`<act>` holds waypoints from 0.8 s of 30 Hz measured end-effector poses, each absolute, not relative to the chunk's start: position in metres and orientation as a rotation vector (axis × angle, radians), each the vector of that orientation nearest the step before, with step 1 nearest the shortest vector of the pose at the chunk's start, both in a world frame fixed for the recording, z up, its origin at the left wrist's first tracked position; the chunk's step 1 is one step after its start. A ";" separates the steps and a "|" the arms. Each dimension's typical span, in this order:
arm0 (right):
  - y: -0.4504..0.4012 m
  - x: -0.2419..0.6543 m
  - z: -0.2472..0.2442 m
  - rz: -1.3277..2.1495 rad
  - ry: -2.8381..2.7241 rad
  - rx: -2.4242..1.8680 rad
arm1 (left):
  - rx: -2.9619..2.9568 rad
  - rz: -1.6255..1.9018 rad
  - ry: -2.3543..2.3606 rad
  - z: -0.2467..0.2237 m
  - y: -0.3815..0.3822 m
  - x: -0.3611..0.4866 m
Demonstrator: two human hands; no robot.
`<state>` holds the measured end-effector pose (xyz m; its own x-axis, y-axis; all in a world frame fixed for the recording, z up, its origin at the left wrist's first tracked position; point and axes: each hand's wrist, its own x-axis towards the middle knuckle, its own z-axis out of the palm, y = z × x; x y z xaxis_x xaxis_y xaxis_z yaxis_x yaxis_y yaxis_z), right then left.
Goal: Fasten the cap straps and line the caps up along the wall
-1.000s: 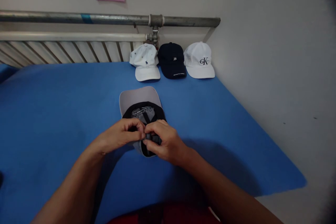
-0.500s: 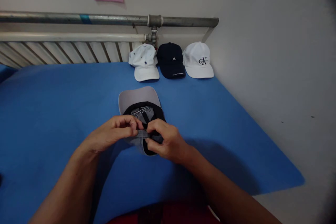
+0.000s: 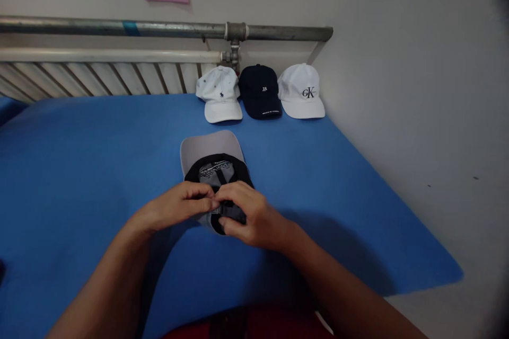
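Hands have drawn together again: left hand (image 3: 181,207) and right hand (image 3: 248,214) pinch the rear strap of the upturned grey cap (image 3: 212,161), mid-surface on the blue cover (image 3: 99,159), closing the strap.

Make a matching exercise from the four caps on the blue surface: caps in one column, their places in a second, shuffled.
Things:
1. grey cap
2. navy cap
3. white cap with black letters
4. white cap with small dark marks

Places:
A. right end of the back row, nearest the wall
B. upside down under the left hand and right hand
C. left end of the back row
D. middle of the back row

Pairs: 1-B, 2-D, 3-A, 4-C
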<state>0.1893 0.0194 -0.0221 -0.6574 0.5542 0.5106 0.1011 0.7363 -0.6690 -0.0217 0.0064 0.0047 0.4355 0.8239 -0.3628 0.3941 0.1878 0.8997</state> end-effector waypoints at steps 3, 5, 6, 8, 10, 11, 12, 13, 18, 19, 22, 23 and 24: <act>0.020 0.192 -0.022 0.826 -2.175 -0.558 | 1.379 0.503 1.121 0.009 0.006 -0.022; 0.020 0.193 -0.022 0.871 -2.175 -0.605 | 1.370 0.538 1.081 0.011 0.005 -0.024; 0.020 0.193 -0.022 0.902 -2.174 -0.623 | 1.368 0.542 1.068 0.012 0.004 -0.024; 0.019 0.194 -0.022 0.976 -2.156 -0.654 | 1.373 0.535 1.056 0.012 0.004 -0.025; 0.019 0.193 -0.021 1.030 -2.118 -0.680 | 1.382 0.528 1.050 0.012 0.004 -0.025; 0.018 0.193 -0.021 1.047 -2.101 -0.687 | 1.388 0.522 1.051 0.012 0.004 -0.025; 0.018 0.193 -0.020 1.059 -2.090 -0.687 | 1.395 0.517 1.053 0.012 0.004 -0.024; 0.018 0.193 -0.020 1.069 -2.085 -0.682 | 1.401 0.508 1.055 0.011 0.004 -0.022; 0.017 0.193 -0.020 1.068 -2.085 -0.651 | 1.424 0.458 1.025 0.008 0.005 -0.017; 0.016 0.193 -0.020 1.050 -2.083 -0.651 | 1.430 0.454 1.018 0.007 0.005 -0.016; 0.016 0.192 -0.020 0.992 -2.081 -0.648 | 1.442 0.458 1.026 0.005 0.004 -0.016; 0.016 0.192 -0.020 0.972 -2.079 -0.646 | 1.442 0.464 1.033 0.005 0.004 -0.016; 0.016 0.191 -0.020 0.952 -2.078 -0.644 | 1.438 0.474 1.037 0.005 0.004 -0.016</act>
<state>0.1914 0.0161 -0.0200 -0.5932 0.6865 0.4205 0.1301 0.5972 -0.7915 -0.0158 0.0039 0.0048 0.5131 0.8078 -0.2902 0.3093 0.1413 0.9404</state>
